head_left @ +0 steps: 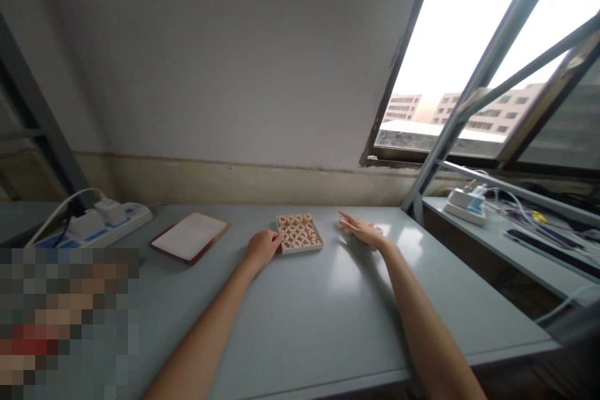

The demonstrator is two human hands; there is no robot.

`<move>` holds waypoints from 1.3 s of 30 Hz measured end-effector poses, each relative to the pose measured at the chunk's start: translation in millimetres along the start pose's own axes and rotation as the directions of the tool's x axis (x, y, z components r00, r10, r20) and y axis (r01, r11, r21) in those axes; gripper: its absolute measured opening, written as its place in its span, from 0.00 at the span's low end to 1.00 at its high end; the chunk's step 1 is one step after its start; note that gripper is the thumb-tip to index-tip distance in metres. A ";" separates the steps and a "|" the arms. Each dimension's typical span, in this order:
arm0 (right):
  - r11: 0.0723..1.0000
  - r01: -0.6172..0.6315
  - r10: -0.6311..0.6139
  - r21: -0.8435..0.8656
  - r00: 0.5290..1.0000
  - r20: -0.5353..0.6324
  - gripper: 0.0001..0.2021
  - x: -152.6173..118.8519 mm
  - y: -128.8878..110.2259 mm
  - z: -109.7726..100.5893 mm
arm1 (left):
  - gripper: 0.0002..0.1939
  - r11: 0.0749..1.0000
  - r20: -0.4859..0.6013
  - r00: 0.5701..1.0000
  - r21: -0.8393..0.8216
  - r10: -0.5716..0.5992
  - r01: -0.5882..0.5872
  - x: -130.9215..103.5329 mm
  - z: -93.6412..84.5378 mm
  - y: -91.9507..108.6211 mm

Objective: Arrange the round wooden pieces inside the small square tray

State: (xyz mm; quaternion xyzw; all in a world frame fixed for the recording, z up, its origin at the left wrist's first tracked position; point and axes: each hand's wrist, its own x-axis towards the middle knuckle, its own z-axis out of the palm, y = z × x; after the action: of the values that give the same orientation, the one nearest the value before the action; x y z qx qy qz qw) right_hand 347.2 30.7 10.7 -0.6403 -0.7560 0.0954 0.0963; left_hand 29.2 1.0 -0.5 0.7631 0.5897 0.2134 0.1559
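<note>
Shallow square tray (317, 244) of round wooden Chinese chess pieces (297, 230) sits at table centre, 12 o'clock. Prob. light, stiff; pieces loose, so grip opposite rims, keep level. Left hand (262, 247) curls at tray's 9 o'clock edge; right hand (364, 230), fingers flat, covers loose pieces at 3 o'clock. Smooth grey table (328, 312); white board w/ red border (189, 236) at 9 o'clock.
</note>
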 end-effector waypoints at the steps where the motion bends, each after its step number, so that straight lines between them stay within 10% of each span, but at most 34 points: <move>1: 1.000 0.024 -0.024 -0.001 1.000 0.009 0.25 -0.9 0.8 -1.1 | 0.25 1.000 0.001 1.000 -0.008 0.006 -0.006 -0.9 -0.3 -0.2; 12: 0.988 0.045 -0.085 -0.145 0.955 -0.283 0.12 4.6 -12.1 10.1 | 0.23 1.000 -0.025 0.999 -0.009 0.020 -0.020 -5.3 -1.2 0.7; 25: 0.910 0.365 -0.412 -0.195 0.844 -0.342 0.15 1.8 -148.3 21.4 | 0.24 1.000 0.007 1.000 0.003 0.001 -0.001 -5.2 -1.1 2.0; 39: 0.917 0.330 -0.393 -0.224 0.842 -0.369 0.10 -0.1 -144.1 31.6 | 0.23 0.999 -0.005 0.999 0.027 0.039 -0.038 -6.0 -1.3 1.6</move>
State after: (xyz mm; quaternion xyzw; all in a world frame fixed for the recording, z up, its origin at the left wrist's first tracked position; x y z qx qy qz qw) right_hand 201.8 6.7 18.8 -0.4968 -0.8316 -0.1174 0.2185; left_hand 28.6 -5.2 0.6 0.7758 0.5783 0.2105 0.1397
